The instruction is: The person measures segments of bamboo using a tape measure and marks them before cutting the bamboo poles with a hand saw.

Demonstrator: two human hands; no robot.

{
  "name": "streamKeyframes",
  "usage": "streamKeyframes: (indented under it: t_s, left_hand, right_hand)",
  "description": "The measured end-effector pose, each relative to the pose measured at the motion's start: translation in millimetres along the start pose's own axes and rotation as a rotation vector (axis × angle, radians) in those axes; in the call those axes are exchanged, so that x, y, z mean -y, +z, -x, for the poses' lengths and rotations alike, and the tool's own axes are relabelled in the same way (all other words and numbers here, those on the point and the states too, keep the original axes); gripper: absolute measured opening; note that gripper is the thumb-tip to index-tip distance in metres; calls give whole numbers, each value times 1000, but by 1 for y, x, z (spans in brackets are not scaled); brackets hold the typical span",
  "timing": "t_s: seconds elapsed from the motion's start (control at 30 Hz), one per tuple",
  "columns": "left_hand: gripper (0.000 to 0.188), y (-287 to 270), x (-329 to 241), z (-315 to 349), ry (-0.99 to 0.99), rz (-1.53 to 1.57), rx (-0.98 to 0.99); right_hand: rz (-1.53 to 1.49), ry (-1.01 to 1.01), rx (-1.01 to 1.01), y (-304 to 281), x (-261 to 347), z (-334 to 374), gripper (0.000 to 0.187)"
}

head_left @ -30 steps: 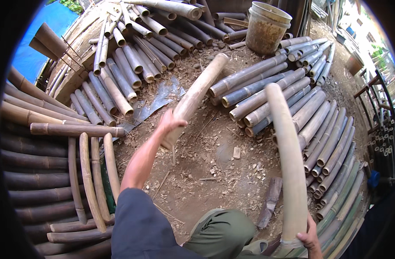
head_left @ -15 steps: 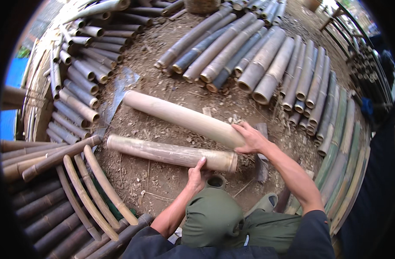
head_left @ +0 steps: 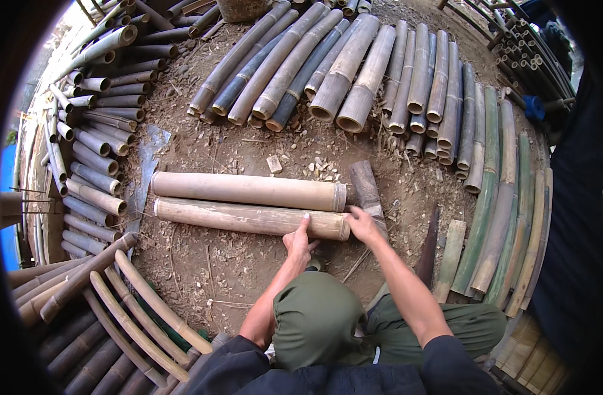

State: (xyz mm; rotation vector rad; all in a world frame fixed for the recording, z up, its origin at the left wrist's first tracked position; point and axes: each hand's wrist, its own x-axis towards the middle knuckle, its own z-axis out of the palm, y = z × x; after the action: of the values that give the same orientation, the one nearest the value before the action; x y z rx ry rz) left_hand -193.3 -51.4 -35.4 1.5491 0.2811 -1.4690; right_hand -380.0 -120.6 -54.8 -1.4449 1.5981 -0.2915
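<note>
Two thick, pale bamboo tubes lie side by side in front of me. The far bamboo tube (head_left: pixel 245 187) rests along the ground, its right end beside a flat piece of wood. Against its near side lies the other bamboo tube (head_left: pixel 242 216), more weathered and blotchy. My left hand (head_left: pixel 297 241) grips this near tube toward its right end, thumb on top and fingers underneath, mostly hidden. My right hand (head_left: pixel 363 224) is closed at the near tube's right end, fingertips against the rim and partly hidden.
A flat wood piece (head_left: pixel 367 191) lies right of the tubes. Bamboo poles (head_left: pixel 354 72) line the far side, with green ones (head_left: pixel 482 197) at right. More cut bamboo (head_left: pixel 94 164) is stacked at left. Curved strips (head_left: pixel 140 319) lie near left. Chips litter the dirt.
The far tube has been lowered to lie alongside the near one. My right hand has let go of it and moved to the near tube's end. The view has shifted.
</note>
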Motion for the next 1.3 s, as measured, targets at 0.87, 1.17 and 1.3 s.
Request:
streamKeyframes:
  t_s: [0.87, 1.17, 1.3]
  left_hand:
    - [81, -43, -15, -5, -13, 91, -22]
    - [86, -31, -11, 7, 268, -199, 74]
    - [85, -81, -23, 6, 167, -62, 77]
  right_hand:
    - [767, -333, 597, -75, 24, 39, 73]
    - [701, 92, 329, -311, -47, 188, 69]
    - [564, 108, 330, -225, -181, 244, 66]
